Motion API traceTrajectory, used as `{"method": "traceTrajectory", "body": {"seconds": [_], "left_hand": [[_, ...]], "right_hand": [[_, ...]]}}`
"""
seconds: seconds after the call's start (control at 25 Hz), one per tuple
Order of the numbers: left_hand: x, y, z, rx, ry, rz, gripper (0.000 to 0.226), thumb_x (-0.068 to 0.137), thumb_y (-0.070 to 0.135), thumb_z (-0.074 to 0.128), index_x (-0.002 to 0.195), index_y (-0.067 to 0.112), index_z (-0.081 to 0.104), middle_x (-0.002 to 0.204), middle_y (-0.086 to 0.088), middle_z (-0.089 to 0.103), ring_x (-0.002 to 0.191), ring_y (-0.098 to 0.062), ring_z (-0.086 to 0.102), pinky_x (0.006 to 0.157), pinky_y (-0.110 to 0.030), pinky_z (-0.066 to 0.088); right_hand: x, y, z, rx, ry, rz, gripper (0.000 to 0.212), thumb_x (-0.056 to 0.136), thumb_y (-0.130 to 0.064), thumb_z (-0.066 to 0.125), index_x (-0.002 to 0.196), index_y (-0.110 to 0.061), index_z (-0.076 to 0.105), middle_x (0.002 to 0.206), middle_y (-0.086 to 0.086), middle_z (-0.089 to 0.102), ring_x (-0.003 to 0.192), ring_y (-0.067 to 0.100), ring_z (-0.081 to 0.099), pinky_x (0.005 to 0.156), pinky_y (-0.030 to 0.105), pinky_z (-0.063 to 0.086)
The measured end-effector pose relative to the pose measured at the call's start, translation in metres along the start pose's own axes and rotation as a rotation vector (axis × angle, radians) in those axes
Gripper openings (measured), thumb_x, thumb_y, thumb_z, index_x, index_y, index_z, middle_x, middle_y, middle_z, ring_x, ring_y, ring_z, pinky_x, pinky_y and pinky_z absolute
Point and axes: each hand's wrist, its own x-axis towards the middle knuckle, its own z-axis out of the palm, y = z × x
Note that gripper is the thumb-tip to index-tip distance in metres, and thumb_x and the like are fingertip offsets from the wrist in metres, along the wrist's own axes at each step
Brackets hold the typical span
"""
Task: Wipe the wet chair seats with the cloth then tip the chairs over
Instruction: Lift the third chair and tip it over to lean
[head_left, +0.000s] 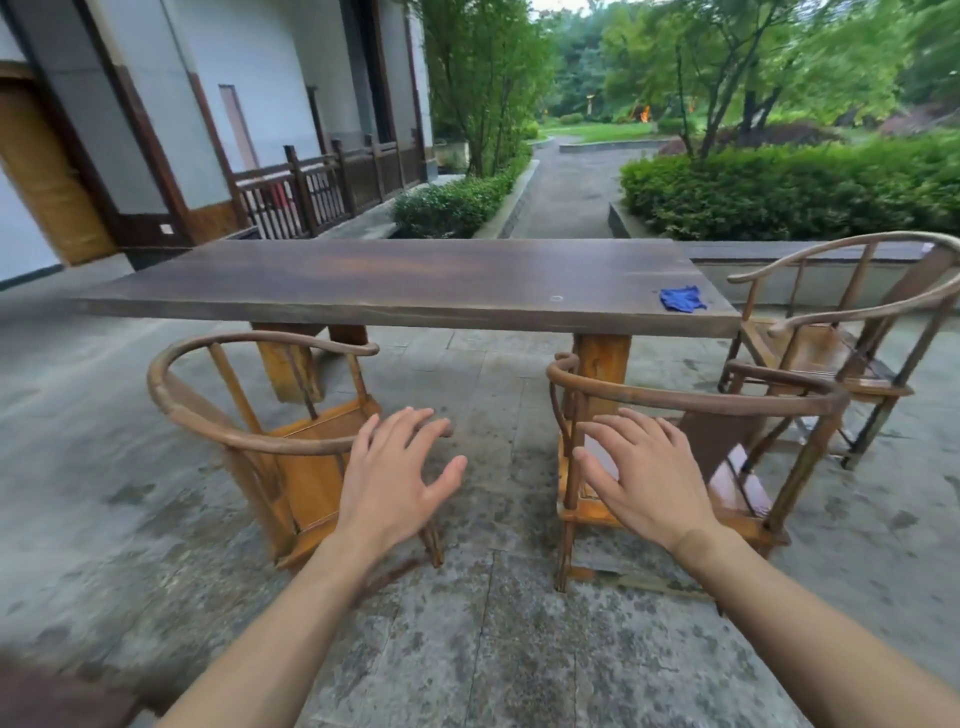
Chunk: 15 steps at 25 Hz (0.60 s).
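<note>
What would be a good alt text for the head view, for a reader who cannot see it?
Two open hands, left and right, reach forward holding nothing, towards two round-backed wooden chairs at a long wooden table on a stone patio. A blue cloth lies near the table's right end, beside a third chair.

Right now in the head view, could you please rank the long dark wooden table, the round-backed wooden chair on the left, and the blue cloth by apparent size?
1. Long dark wooden table, largest though farther away.
2. Round-backed wooden chair on the left, nearer the camera.
3. Blue cloth, plainly smallest.
</note>
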Motion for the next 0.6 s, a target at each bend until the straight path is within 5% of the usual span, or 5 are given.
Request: {"method": "traceTrajectory", "body": {"seconds": [0.28,0.6], "left_hand": [[-0.09,-0.055,-0.046,0.174,-0.096,-0.25,0.057,0.094,0.063,0.032,0.125,0.029,0.064,0.129,0.009,0.063,0.129,-0.015,0.053,0.114,-0.044,0.032],[-0.214,-0.165,-0.113,0.303,-0.083,-0.587,0.065,0.095,0.068,0.02,0.111,0.029,0.07,0.115,0.01,0.069,0.115,-0.017,0.062,0.098,-0.039,0.043]], "right_hand": [[0.0,-0.082,0.049,0.136,-0.165,-0.201,0.062,0.094,-0.063,0.021,0.129,-0.033,0.062,0.129,-0.012,0.065,0.128,0.014,0.053,0.104,0.041,0.04],[0.014,-0.257,0.104,0.27,-0.279,-0.516,0.064,0.092,-0.064,0.018,0.124,-0.034,0.064,0.125,-0.014,0.066,0.121,0.015,0.057,0.094,0.036,0.043]]}}
